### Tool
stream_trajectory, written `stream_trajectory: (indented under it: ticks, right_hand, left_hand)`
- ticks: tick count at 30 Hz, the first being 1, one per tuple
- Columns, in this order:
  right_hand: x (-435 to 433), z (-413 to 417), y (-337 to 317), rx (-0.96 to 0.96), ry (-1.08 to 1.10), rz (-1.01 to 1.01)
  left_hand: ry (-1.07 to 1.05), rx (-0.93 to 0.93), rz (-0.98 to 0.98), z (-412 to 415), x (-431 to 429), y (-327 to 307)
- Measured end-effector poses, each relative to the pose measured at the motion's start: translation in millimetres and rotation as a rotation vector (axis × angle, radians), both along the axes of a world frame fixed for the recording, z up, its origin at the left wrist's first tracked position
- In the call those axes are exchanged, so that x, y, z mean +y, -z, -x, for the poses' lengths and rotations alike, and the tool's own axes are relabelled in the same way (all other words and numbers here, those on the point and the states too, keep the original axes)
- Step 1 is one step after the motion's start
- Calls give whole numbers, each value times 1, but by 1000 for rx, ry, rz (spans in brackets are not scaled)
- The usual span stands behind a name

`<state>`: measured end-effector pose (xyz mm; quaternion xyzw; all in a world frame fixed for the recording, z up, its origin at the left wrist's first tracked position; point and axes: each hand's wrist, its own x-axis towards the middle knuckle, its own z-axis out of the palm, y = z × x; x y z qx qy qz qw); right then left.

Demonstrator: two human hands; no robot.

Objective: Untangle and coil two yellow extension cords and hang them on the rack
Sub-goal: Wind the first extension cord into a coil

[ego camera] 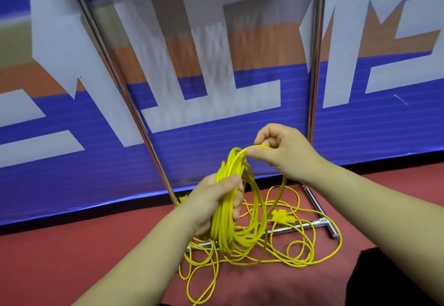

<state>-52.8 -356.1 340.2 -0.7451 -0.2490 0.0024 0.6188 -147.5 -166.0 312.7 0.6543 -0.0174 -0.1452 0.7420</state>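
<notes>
yellow coil (pixel 236 212) in left hand (pixel 213 203), strand (pixel 257 146) between right hand (pixel 281 148) fingers (pixel 260 138)

Left hand (pixel 216 200) grips the yellow coil (pixel 236 212); right hand (pixel 281 149) pinches its top loop above loose cord (pixel 300 250).

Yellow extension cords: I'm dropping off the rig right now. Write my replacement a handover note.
Left hand grips the part-wound coil, held in front of the rack.
Right hand pinches the strand at the coil's top.
Loose cord and a yellow plug lie tangled on the red floor, across the rack's base bar.
Done: one coil partly wound.
Left: finish it, untangle and coil the rest, hang both. Nothing hangs on the part of the rack in view.
</notes>
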Motion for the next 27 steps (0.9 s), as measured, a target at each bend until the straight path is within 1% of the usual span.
stream_trajectory:
  ticks: [2, 4, 6, 10, 12, 16, 20, 24, 27]
  right_hand:
    - [-1, -2, 0, 2, 21, -8]
    - [-1, -3, -1, -6, 24, -6]
    - [-1, -5, 0, -2, 19, 9]
    - [-4, -16, 5, 59, -41, -10]
    - [-6, -20, 6, 98, -86, -19]
    - [-9, -25, 13, 229, -113, -37]
    - [-11, -30, 19, 445, -142, -22]
    - [-15, -34, 32, 700, -185, -158]
    - [-14, -37, 51, 793, -201, -171]
  left_hand:
    - [29, -54, -104, 5, -5, -2]
    - [60, -65, -159, 8, -8, -4]
    - [98, -63, -177, 9, -11, -5]
    - [144, -55, -147, 13, -13, -13]
    - [171, -57, -103, 15, -13, -19]
    - [191, -40, 53, 20, -7, -33]
    - [197, -81, 185, 23, 6, -44]
    - [123, -112, 297, 22, 21, -54]
    - [113, -155, 355, 21, 35, -59]
